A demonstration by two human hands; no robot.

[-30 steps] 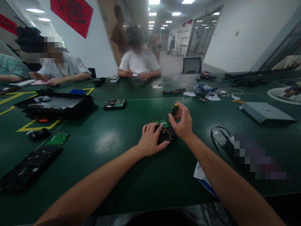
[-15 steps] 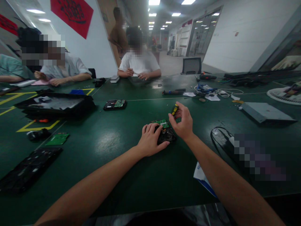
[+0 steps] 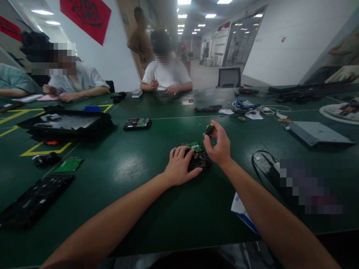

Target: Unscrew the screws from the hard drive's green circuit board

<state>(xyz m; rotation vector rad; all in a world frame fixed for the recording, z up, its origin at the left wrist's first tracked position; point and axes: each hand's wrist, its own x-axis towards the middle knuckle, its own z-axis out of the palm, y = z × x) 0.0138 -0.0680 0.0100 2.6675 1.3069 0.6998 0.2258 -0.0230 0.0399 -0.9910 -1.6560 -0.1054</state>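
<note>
A small black hard drive [image 3: 199, 159] with a green circuit board [image 3: 193, 145] on its far end lies on the dark green table [image 3: 146, 209]. My left hand [image 3: 179, 166] rests on its left side, fingers curled over the top and thumb pressed along the near edge. My right hand [image 3: 218, 145] is closed round a screwdriver with a yellow and black handle [image 3: 209, 129], held upright over the drive's right end. The screwdriver's tip is hidden behind my fingers.
A second drive [image 3: 137, 124] lies farther left, next to a black tray [image 3: 64, 125]. A green board [image 3: 68, 164] and a black panel [image 3: 30, 203] lie at left. Cables [image 3: 263, 166], a grey box [image 3: 315, 133] and papers [image 3: 241, 213] lie at right. Several people sit across the table.
My right hand has turned slightly on the screwdriver handle, fingers shifting round it. My left hand and the drive have not moved. A person across the table raised a hand.
</note>
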